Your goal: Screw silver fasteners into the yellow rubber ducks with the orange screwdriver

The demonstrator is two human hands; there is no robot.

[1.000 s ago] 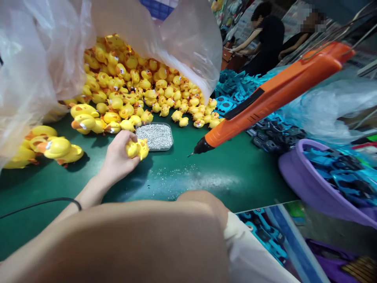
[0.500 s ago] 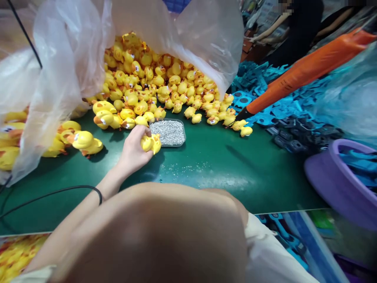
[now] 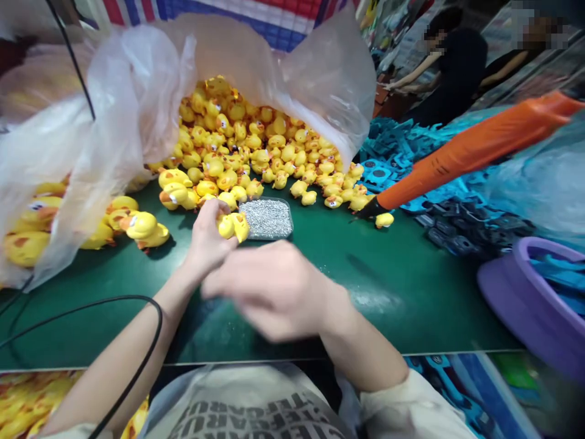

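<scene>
My left hand (image 3: pixel 211 235) is closed round a small yellow duck (image 3: pixel 234 226), just left of a clear tray (image 3: pixel 266 219) filled with silvery grains. Nearer to me, my right hand (image 3: pixel 274 289) hangs over the green table, smeared by motion, its fingers bent; what they hold, if anything, cannot be made out. Behind the tray a large heap of yellow ducks (image 3: pixel 274 143) spills from a clear plastic bag (image 3: pixel 329 73). Another duck (image 3: pixel 145 229) sits by itself left of my left hand.
An orange-wrapped tool (image 3: pixel 470 146) slants in from the right, above blue plastic parts (image 3: pixel 384 174) and dark parts (image 3: pixel 448 228). A purple basin (image 3: pixel 507 286) stands at the right edge. A black cable (image 3: pixel 155 329) crosses my left forearm. People work at the back right.
My right hand has come into view over the table, where a blurred arm filled the foreground. Fewer pale grains show on the table. The view has tilted up; my left hand still holds the duck.
</scene>
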